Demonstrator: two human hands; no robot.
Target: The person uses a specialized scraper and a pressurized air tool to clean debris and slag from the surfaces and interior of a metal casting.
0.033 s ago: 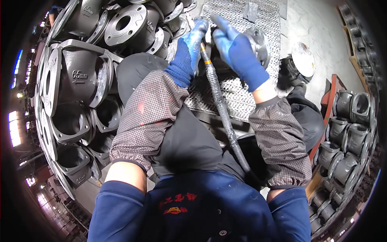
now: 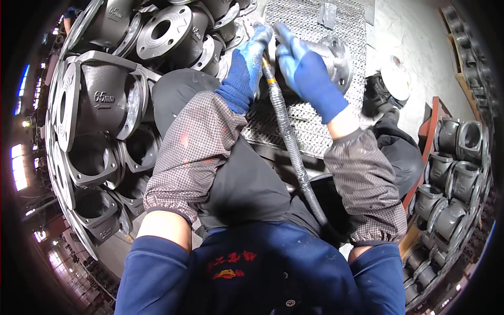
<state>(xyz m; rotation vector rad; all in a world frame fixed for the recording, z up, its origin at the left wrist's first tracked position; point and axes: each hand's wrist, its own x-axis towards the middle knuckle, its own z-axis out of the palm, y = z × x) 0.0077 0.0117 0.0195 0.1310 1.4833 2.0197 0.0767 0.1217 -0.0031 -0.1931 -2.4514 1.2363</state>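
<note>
Seated with knees apart beside a textured metal worktop (image 2: 307, 137), a worker bends both gloved hands toward its left edge. The left hand (image 2: 250, 60), in blue, reaches over that edge with its grip curled around a slim, pale tool (image 2: 271, 49), most of which the glove hides. The tool stands between the two hands, at the upper end of a silver-wrapped hose (image 2: 287, 128) with a yellow band, which runs down across the worktop's near edge and between the worker's legs.

The right hand (image 2: 304, 62), also in blue, hovers over the worktop with fingers extended and slightly bent beside the top of the tool; whether its grip closes on anything cannot be told. Just beyond that hand, toward the right edge, lies a grey flanged casting (image 2: 340, 56), partly covered by the glove. A small grey block (image 2: 326, 14) sits near the far edge.

Dark flanged castings (image 2: 102, 100) crowd the worker's left. On the right, a round white disc (image 2: 395, 77) stands out against the pale floor (image 2: 420, 39), and more castings (image 2: 464, 178) line up past a red frame (image 2: 435, 113).
</note>
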